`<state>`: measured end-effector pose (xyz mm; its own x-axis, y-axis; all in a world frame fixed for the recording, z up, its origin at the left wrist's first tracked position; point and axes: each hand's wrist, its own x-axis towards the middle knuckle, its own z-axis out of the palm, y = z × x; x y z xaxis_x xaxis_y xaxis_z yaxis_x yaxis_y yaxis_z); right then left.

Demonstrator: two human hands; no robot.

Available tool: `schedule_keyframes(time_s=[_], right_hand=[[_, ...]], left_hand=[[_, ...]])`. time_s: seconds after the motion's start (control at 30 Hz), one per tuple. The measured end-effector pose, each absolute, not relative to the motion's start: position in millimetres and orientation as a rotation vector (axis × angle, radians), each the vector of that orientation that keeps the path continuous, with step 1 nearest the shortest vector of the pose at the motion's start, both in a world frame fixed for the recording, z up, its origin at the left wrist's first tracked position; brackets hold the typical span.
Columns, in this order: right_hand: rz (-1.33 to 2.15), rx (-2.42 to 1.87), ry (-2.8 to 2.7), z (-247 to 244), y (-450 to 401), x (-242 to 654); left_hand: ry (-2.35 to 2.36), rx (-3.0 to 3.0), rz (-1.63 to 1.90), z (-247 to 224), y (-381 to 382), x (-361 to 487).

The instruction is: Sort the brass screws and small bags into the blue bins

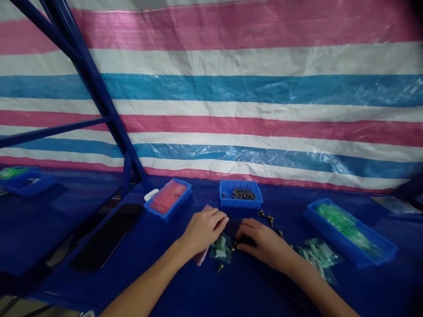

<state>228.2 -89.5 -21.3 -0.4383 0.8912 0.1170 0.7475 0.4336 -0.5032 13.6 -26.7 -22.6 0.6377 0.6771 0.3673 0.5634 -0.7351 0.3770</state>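
My L hand [205, 230] sits curled, fingers together over a pink packet [201, 257]; R hand [266, 244] has fingers [251, 227] bunched on small dark parts [246, 240], pinch can't tell, just beside clear bag of green pcs [220, 248], brass fittings [266, 217] loose on blue table [165, 275].

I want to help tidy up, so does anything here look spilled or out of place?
Yes. Small brass-coloured metal parts lie loose on the blue tabletop, outside the blue bins, and one sits alone below the left hand. They look spilled.
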Motion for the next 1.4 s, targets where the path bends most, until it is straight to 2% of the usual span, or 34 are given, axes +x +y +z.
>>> schedule_keyframes(time_s=[0.5,0.73,1.07,1.4], right_hand=[[0.411,-1.367,-2.309,-26.9,-86.8,228.3],[0.227,-1.208,-2.179,-24.1,-89.4,222.9],[0.243,-1.142,-1.958,-21.9,-91.7,220.6],[0.169,-1.149,-2.035,-25.1,-87.8,226.0]], left_hand=[[0.953,2.605,0.687,-23.1,-29.3,16.0],[0.879,2.327,0.691,-22.0,-34.6,22.9],[0.838,2.051,0.757,-20.3,-33.6,23.4],[0.858,2.181,0.783,-15.7,-35.1,23.2]])
